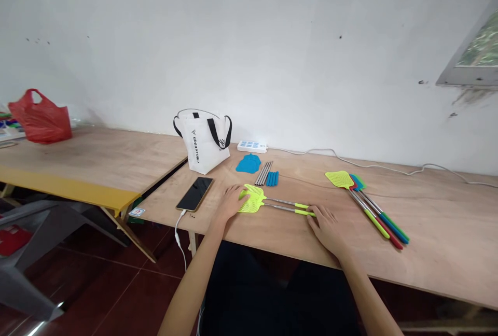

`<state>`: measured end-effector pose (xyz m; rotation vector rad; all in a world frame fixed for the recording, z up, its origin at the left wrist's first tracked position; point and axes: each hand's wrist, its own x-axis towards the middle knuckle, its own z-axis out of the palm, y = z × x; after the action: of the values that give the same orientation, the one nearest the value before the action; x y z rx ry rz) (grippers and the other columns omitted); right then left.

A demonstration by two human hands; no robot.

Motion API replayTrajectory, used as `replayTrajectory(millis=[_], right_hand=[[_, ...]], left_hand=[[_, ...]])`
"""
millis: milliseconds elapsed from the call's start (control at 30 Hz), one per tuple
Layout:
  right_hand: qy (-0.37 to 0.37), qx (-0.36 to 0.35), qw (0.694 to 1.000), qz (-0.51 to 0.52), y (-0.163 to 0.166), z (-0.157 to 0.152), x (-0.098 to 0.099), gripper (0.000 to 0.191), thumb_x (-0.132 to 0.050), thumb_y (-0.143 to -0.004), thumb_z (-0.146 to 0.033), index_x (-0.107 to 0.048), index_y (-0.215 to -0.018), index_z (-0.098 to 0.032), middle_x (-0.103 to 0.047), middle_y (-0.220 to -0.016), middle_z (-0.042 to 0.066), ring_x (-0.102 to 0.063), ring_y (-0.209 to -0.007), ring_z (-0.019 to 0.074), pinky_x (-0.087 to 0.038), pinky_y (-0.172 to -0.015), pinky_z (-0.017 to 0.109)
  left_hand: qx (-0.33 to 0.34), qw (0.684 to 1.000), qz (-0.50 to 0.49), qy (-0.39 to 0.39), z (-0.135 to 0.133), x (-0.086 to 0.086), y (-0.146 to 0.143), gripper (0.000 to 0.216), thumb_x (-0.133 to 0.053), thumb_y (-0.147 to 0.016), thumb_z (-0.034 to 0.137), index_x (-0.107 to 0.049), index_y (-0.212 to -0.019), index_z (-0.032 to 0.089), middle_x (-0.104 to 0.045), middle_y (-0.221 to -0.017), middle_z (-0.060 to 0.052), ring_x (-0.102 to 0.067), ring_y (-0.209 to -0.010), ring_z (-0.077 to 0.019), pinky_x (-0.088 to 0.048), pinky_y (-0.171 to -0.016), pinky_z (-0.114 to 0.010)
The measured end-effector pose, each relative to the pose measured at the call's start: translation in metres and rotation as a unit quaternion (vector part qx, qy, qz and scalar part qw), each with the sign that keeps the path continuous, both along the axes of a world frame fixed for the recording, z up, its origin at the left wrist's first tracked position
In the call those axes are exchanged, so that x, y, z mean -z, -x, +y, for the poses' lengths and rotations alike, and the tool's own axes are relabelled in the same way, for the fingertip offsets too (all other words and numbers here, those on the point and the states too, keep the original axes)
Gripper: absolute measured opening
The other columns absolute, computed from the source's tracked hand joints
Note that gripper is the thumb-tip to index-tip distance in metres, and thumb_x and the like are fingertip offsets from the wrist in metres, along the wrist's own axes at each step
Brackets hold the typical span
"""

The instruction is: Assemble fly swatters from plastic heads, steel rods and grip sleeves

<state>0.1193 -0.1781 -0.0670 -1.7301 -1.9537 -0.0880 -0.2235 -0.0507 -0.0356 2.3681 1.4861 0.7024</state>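
The left hand (232,202) lies low with its fingers bent over the mesh heads of 2 yellow-green fly swatters (254,201); whether it pinches them I cannot tell. The right hand (326,226) rests at the other end of the same pair, its fingertips at the grip ends, and whether they close around a grip is likewise unclear. The 2 swatters lie side by side on the wooden table (439,211), heads toward the left hand, their metal rods running across to the right hand. Just beyond the heads are a row of loose metal rods (264,173), a cluster of short blue grips (273,178) beside them, and overlapping blue swatter heads (248,164). To the right of the right hand, 4 swatters lie bunched together, with yellow-green (376,223), red, blue and green grips angled toward the near edge. Left of the left hand is a dark-screened phone (195,194) with a white cable (177,237) plugged in. Farther back stand a white bag (206,144) with black handles and, near the wall, a white power strip (252,146). A red plastic bag (43,121) sits on the table at far left.
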Motion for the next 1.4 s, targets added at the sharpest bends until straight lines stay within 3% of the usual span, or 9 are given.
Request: replayTrajectory(millis=[1400], right_hand=[[-0.019, -0.006, 1.0, -0.008, -0.004, 0.0039, 0.0065, 0.024, -0.038, -0.102, -0.037, -0.058, -0.11, -0.028, -0.068, -0.117, 0.005, -0.063, -0.108, 0.0249, -0.047, -0.096, 0.044]], left_hand=[[0.008, 1.0, -0.002, 0.01, -0.0008, -0.0015, 0.0013, 0.033, -0.053, -0.097, 0.041, -0.063, -0.123, 0.024, -0.061, -0.138, -0.008, -0.051, -0.132, -0.0298, -0.038, -0.113, -0.046]])
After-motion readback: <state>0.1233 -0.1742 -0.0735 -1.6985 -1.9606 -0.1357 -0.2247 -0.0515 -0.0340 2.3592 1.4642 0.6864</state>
